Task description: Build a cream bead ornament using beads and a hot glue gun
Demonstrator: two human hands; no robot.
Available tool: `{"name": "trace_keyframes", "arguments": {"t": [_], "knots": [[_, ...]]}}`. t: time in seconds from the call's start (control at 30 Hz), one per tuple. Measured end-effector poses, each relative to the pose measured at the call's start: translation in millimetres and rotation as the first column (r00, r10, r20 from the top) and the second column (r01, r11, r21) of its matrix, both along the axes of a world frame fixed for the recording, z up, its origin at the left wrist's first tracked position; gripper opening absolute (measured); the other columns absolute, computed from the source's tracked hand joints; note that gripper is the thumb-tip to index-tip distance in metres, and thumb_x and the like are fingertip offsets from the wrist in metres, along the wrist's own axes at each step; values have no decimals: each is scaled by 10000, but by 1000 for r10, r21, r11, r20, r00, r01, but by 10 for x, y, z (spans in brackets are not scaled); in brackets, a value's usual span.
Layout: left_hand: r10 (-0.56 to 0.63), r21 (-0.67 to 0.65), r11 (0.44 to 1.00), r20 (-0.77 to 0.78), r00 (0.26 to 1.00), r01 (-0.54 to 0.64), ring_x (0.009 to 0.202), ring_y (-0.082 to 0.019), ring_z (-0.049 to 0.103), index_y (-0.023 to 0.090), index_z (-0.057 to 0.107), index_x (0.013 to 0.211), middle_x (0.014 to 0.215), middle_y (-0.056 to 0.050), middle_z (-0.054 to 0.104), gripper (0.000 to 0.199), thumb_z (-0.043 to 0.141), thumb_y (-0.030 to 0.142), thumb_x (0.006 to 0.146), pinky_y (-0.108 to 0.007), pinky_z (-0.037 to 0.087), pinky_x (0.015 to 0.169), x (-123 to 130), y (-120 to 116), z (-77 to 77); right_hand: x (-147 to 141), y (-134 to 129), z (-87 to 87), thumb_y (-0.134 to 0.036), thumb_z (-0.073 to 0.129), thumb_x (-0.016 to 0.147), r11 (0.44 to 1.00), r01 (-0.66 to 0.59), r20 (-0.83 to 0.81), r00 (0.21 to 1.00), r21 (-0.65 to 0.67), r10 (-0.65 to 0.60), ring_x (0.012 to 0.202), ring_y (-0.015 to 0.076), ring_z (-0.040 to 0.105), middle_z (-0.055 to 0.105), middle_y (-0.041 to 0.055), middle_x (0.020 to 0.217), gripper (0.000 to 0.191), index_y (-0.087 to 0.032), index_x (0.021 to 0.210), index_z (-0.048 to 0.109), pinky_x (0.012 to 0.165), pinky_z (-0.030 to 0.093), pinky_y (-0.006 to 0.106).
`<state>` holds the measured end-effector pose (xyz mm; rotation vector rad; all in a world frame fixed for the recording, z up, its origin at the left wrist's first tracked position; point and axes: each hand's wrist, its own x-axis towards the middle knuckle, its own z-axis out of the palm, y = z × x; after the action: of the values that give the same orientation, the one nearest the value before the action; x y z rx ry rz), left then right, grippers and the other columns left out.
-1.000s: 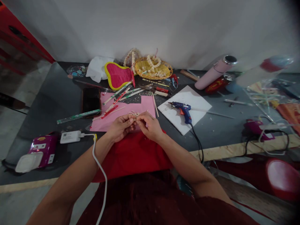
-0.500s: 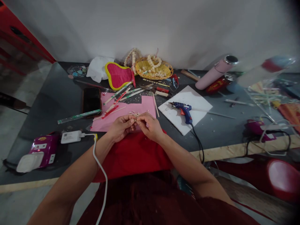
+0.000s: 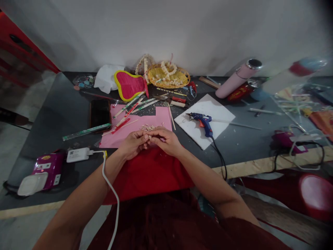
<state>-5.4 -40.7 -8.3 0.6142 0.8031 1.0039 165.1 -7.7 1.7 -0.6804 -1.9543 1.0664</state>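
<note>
My left hand (image 3: 134,143) and my right hand (image 3: 166,139) meet above the near edge of a pink sheet (image 3: 163,117). Fingertips and thumbs are pinched together around something small and pale, too small to name. Just beyond the fingers lies a pile of short wooden bits (image 3: 147,127) on the sheet. A red cloth (image 3: 153,173) is spread below both hands. To the right, a blue glue gun (image 3: 204,121) rests on a white square board (image 3: 221,115).
Behind are a wicker basket (image 3: 169,82) of pale pieces, a pink-and-yellow shape (image 3: 130,86) and sticks in wrappers. A phone (image 3: 100,114) and purple power block (image 3: 49,170) lie left. A pink flask (image 3: 239,78) and red can (image 3: 243,91) are back right.
My right hand's fingers have come down flatter and closer over my left fingertips, and more of the wooden bits show. The view has shifted slightly.
</note>
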Motion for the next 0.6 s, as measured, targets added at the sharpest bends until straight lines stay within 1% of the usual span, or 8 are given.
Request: {"name": "trace_keyframes", "arguments": {"t": [0.1,0.27,0.43,0.6], "knots": [[6,2,1000,5,1000,-6,511,-50,531,87,656,770,636,-20,614,259,764,294,659,-149,426,483,1,-5,0,-4,0,-9,-226,585,845,1000,6,-8,1000,-2,-6,846,127,613,660,42,907,182,-210,1013,654,789,504,298],[2,12,1000,10,1000,-3,501,-47,537,88,649,758,630,-15,624,256,783,266,633,-150,442,500,-5,-10,12,-13,3,-29,-217,581,848,1000,0,-17,1000,31,0,849,128,615,666,40,894,168,-211,999,655,788,508,303],[-2,16,1000,-14,1000,2,479,-39,526,91,654,741,624,-12,628,262,788,280,621,-146,435,489,-4,-6,19,-17,1,-41,-227,576,853,999,0,-18,1000,48,1,823,129,616,668,31,839,151,-215,984,651,769,514,305],[-10,33,999,-24,1000,10,487,-46,525,94,659,737,623,-10,624,255,790,278,617,-155,437,493,-3,-12,10,-16,-5,-39,-217,568,858,998,-9,-13,1000,55,10,815,126,614,665,29,836,147,-217,980,650,765,513,303]]}}
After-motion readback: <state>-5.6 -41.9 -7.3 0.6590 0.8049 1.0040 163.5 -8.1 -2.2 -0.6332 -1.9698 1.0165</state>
